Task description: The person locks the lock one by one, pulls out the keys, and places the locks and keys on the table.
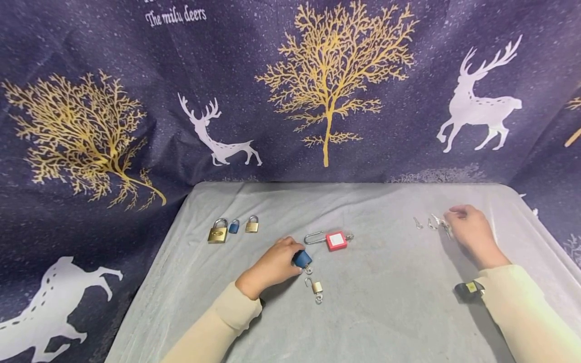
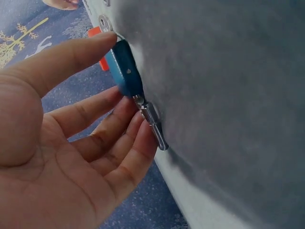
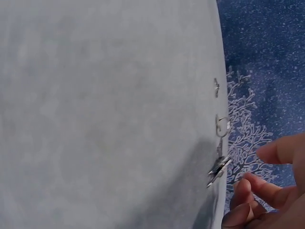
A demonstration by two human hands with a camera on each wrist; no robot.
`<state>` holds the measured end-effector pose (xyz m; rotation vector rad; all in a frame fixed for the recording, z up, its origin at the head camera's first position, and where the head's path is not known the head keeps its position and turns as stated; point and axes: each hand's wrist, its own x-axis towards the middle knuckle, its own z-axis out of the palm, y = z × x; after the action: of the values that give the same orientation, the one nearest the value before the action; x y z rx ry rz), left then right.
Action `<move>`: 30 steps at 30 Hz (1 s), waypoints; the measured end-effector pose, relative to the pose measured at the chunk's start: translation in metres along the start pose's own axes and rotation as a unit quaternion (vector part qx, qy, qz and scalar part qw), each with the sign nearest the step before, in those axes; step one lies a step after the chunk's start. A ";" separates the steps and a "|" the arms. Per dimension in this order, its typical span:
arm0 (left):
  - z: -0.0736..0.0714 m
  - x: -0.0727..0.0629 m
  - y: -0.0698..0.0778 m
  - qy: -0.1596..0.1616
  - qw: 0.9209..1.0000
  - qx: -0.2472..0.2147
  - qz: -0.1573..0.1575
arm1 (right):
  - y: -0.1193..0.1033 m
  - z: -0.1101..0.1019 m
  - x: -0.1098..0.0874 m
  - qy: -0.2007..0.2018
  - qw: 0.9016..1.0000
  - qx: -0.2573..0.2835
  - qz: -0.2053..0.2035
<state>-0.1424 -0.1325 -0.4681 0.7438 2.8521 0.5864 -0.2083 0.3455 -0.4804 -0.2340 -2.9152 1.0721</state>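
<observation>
My left hand (image 1: 274, 264) holds a blue padlock (image 1: 302, 259) between thumb and fingertips over the table. In the left wrist view a key (image 2: 105, 23) sticks out of that padlock's bottom, and its shackle (image 2: 153, 121) points toward the fingers. A small brass padlock (image 1: 316, 287) with its shackle open and a key in it lies just in front. To the far right, my right hand (image 1: 472, 234) is beside a bunch of keys (image 3: 219, 168). Its fingers are loosely bent, and in the right wrist view they appear apart from the keys.
A red padlock (image 1: 336, 241) with open shackle and key lies beyond the left hand. At the back left stand a large brass padlock (image 1: 218, 234), a small blue padlock (image 1: 233, 227) and another brass padlock (image 1: 252, 225). A loose key (image 1: 418, 223) lies left of the bunch. Grey cloth (image 1: 372, 312) covers the table.
</observation>
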 end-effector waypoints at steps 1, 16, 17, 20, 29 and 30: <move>0.000 0.000 0.000 0.002 1.000 0.003 -0.001 | -0.001 0.000 -0.001 0.005 1.000 0.002 -0.002; 0.004 -0.001 0.001 0.023 0.999 0.029 0.005 | -0.028 0.001 -0.011 0.028 0.999 0.030 -0.025; 0.003 -0.001 0.001 0.023 0.999 0.029 0.004 | -0.030 0.001 -0.011 0.029 0.999 0.031 -0.025; 0.002 -0.002 0.002 0.027 0.999 0.029 0.004 | -0.035 0.001 -0.014 0.031 0.999 0.033 -0.027; 0.000 0.000 0.004 0.052 0.998 0.020 0.005 | -0.055 0.004 -0.022 0.017 0.998 0.052 -0.037; -0.001 0.000 0.004 0.058 0.998 0.020 0.004 | -0.057 0.005 -0.023 0.016 0.998 0.053 -0.039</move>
<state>-0.1408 -0.1292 -0.4657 0.7512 2.9774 0.5947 -0.1935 0.2961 -0.4473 -0.1311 -2.8042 1.1945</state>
